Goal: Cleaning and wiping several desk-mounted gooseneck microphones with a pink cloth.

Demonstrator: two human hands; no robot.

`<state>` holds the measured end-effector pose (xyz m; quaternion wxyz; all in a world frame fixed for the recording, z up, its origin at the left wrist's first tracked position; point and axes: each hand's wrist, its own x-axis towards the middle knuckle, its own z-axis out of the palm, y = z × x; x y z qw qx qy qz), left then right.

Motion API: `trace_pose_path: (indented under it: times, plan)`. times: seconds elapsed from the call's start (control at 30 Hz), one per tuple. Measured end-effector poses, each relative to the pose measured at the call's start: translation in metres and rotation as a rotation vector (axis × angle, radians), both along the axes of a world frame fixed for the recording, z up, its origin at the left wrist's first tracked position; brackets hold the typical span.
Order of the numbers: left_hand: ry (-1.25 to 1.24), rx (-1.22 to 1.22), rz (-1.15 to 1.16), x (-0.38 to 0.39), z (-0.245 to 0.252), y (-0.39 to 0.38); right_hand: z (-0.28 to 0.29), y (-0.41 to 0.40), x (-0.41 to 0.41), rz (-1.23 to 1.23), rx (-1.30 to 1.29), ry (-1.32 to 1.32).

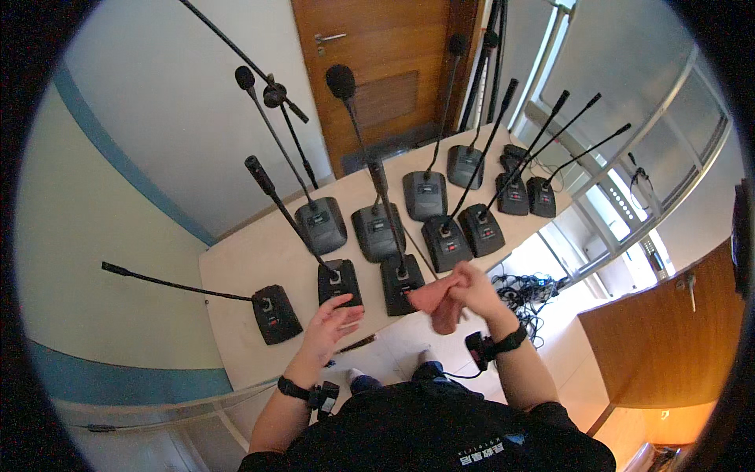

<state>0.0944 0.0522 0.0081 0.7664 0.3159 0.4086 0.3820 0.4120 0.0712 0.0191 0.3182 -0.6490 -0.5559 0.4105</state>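
My right hand [472, 290] grips a reddish-pink cloth [437, 304], which hangs at the table's front edge by a black gooseneck microphone base [403, 286]. My left hand [335, 324] has its fingers apart and holds nothing; it is just in front of another gooseneck microphone base [340, 282]. Left of it, a further microphone base [276, 314] has its neck bent low to the left. Behind these, larger desk microphones with foam windscreens [340, 81] stand in a row. Several smaller gooseneck microphones [446, 243] with red marks on their bases stand to the right.
The light wooden table [236, 265] runs diagonally to the back right. A black microphone stand [275, 94] rises behind it. Tangled black cables [528, 295] are right of the table's front edge. A wooden cabinet [666, 330] is at the right, a closed wooden door [377, 65] at the back.
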Motion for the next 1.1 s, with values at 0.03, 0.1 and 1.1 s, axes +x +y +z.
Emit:
trace_pose_path:
  times: [0.03, 0.1, 1.1]
  plan:
    - [0.083, -0.006, 0.100, -0.006, -0.005, 0.001, 0.006, 0.003, 0.007, -0.081, 0.046, -0.101]
    - [0.094, -0.021, 0.166, -0.023, -0.018, -0.001, -0.006, 0.014, 0.023, -0.090, 0.039, -0.270]
    - [1.558, 0.307, 0.473, -0.220, -0.116, -0.044, -0.004, 0.083, -0.298, 0.379, 0.385, -0.113]
